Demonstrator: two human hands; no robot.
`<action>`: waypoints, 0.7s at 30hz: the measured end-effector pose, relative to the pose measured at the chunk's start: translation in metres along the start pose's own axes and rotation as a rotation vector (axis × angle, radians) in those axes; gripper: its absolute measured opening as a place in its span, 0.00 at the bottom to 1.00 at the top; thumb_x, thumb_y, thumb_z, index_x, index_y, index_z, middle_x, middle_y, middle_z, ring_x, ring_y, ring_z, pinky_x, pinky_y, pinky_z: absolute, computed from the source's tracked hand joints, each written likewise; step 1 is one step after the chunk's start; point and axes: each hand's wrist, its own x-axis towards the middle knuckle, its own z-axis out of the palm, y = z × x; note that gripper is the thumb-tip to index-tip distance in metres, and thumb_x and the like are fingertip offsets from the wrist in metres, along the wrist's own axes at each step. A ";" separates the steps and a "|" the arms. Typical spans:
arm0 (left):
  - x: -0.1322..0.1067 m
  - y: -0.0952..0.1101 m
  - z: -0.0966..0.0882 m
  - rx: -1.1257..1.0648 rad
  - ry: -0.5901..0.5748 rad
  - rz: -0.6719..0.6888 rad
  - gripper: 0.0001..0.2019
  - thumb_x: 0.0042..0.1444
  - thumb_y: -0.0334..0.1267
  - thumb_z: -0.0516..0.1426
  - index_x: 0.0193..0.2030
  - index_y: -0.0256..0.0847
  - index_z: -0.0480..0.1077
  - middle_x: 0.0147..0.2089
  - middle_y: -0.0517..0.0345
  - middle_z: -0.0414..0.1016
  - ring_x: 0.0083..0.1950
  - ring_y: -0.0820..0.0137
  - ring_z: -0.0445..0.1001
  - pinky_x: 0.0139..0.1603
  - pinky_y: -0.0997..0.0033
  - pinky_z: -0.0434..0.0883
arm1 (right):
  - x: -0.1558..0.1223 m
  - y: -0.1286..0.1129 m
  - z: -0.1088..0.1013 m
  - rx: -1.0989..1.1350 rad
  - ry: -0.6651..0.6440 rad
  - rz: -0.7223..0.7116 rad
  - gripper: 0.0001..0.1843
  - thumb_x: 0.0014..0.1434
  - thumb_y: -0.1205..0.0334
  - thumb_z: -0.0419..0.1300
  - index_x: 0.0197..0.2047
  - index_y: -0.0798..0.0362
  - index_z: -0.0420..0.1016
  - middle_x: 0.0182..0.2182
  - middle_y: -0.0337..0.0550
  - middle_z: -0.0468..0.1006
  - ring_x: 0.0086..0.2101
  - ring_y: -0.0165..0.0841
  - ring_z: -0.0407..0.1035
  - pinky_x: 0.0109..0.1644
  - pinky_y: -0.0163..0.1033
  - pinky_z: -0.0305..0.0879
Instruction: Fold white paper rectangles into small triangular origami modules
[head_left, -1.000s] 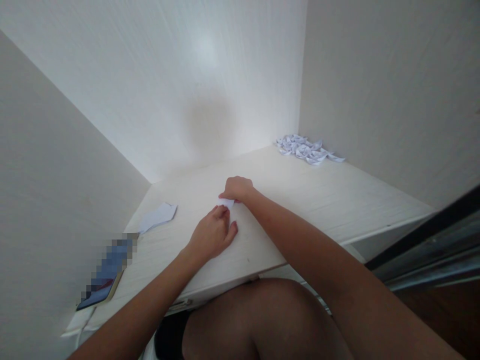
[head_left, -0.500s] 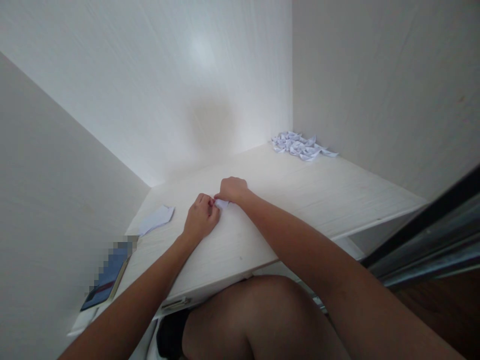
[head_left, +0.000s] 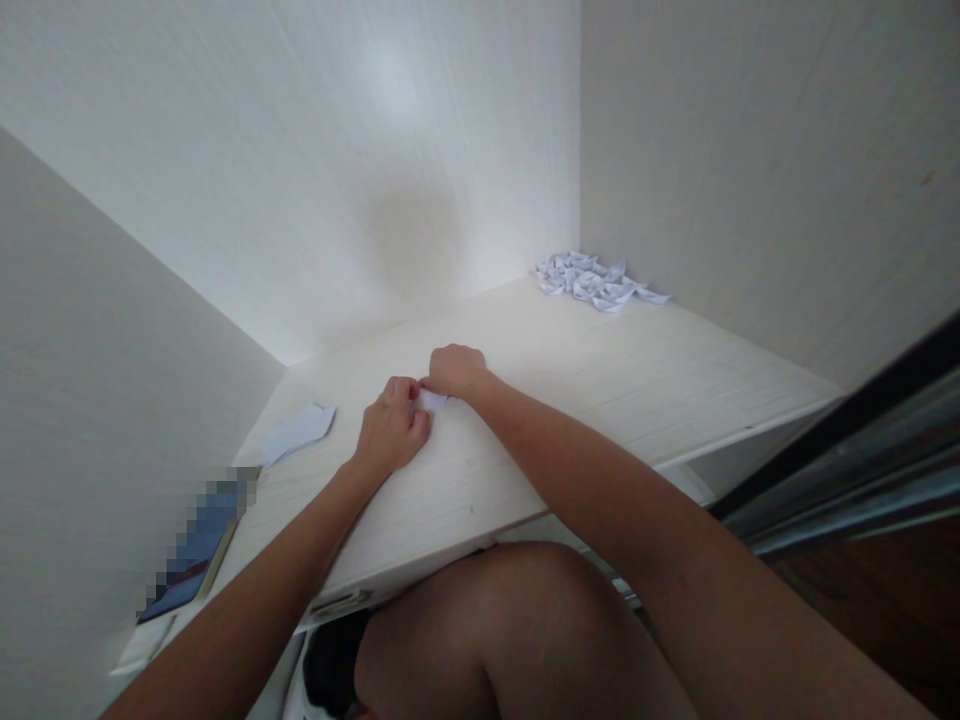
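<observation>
Between my hands, on the white desk top [head_left: 480, 470], lies a small piece of white paper [head_left: 432, 400]. My left hand [head_left: 392, 422] has its fingers curled at the paper's left side, thumb and fingertips close against it. Over the paper's right and far edge, my right hand [head_left: 456, 370] is closed and presses down, its fingers bent under and mostly hidden. Parts of the paper are covered by both hands, so its folds cannot be made out.
A few flat sheets of paper [head_left: 298, 432] lie left of my hands. Several folded paper pieces [head_left: 596, 283] are heaped in the far right corner. A blue, partly blurred flat object [head_left: 196, 548] rests at the left edge. White panels [head_left: 465, 120] enclose the desk on three sides.
The view has shifted slightly, so everything sits a little further left and up. My left thumb and fingers have parted a little at the paper; my right hand stays pressed on it.
</observation>
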 end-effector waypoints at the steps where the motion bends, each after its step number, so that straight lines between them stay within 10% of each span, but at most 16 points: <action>1: 0.000 0.000 0.000 0.004 -0.005 0.003 0.09 0.57 0.35 0.52 0.45 0.44 0.63 0.47 0.47 0.74 0.47 0.54 0.77 0.46 0.55 0.73 | 0.000 0.000 0.000 -0.002 0.002 0.002 0.20 0.69 0.54 0.62 0.60 0.54 0.73 0.57 0.51 0.75 0.52 0.41 0.75 0.54 0.53 0.75; 21: -0.034 0.039 -0.016 -0.099 -0.127 0.160 0.06 0.58 0.35 0.49 0.42 0.46 0.57 0.41 0.51 0.71 0.41 0.55 0.75 0.43 0.54 0.73 | 0.003 -0.005 0.003 -0.032 0.016 0.036 0.20 0.69 0.53 0.62 0.60 0.54 0.73 0.57 0.51 0.76 0.52 0.42 0.74 0.55 0.54 0.74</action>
